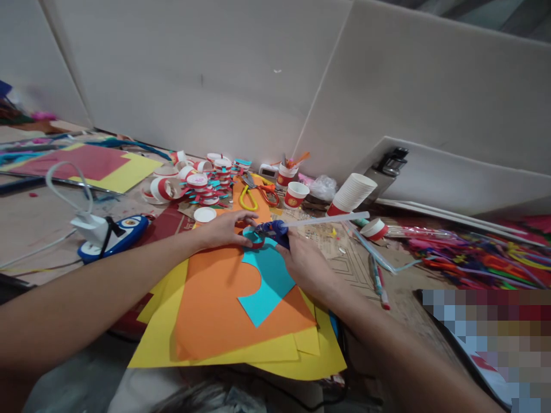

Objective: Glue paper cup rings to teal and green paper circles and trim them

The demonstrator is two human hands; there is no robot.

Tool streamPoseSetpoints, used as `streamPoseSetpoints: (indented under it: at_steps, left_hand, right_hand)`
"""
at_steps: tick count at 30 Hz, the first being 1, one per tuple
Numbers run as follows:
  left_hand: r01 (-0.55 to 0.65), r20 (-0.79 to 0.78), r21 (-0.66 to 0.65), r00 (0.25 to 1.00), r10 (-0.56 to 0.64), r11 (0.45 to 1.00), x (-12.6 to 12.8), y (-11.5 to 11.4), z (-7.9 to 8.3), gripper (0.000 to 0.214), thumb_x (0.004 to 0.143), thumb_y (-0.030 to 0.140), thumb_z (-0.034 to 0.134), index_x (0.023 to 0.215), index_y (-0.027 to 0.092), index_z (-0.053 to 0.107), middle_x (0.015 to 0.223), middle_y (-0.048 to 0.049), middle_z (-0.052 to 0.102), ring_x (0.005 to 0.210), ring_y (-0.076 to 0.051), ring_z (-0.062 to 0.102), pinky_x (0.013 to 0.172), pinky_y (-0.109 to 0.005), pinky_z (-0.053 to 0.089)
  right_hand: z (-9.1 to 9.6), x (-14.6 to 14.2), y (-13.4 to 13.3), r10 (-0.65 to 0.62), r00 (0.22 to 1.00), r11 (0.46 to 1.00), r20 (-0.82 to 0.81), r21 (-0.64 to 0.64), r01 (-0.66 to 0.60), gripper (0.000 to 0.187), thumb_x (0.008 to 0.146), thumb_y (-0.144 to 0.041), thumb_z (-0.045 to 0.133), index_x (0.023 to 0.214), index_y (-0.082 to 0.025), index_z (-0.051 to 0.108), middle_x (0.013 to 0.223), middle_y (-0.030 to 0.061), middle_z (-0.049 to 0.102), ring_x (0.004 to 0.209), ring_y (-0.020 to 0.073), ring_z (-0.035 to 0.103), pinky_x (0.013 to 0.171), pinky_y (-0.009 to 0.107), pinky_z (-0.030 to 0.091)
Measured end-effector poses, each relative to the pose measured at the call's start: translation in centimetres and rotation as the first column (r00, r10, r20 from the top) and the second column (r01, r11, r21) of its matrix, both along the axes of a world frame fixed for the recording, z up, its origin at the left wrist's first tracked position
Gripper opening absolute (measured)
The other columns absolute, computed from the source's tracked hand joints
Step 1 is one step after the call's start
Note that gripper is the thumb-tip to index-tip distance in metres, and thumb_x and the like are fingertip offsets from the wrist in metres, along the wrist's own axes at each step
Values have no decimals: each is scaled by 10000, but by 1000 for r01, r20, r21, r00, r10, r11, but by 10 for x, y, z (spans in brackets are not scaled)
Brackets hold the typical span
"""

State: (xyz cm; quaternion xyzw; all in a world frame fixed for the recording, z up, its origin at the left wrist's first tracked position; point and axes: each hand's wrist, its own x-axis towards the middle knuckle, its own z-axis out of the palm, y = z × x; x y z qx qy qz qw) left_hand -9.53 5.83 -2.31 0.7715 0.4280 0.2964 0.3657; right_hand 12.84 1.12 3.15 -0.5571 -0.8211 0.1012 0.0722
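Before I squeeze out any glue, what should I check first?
1. Glue gun gripped in the right hand: ok.
2. Glue stick loaded, sticking out the back: ok.
3. Left hand steadying the cup ring: ok.
4. Nozzle actually on the cup ring: cannot tell, the tip is hidden.
5. Left fingertips away from the nozzle: not ok, they sit right beside it.
6. Orange sheet under the work to catch drips: ok.
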Motion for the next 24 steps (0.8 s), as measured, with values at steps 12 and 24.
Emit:
streamPoseSetpoints:
  at_steps: [12,24]
  left_hand:
    - [-18,-29,18,999,19,1000,0,1,0,744,642,377,775,1303,191,490,1274,-80,586,1184,-224,549,1019,-348,428]
    - [1,-27,36,1000,0,999,1,-1,2,715,676,356,759,1313,197,477,1217,-65,627,1159,-204,570,1015,-329,423]
  right_hand:
    - [-11,-6,4,51,999,997,-11,58,-51,276,930,-296,442,1155,-152,508,1098,131,647,970,260,620,740,307,402]
    - [0,0,-3,14,996,998,85,64,-19,272,943,-297,416,1168,-160,487,1096,131,646,940,259,628,717,314,396]
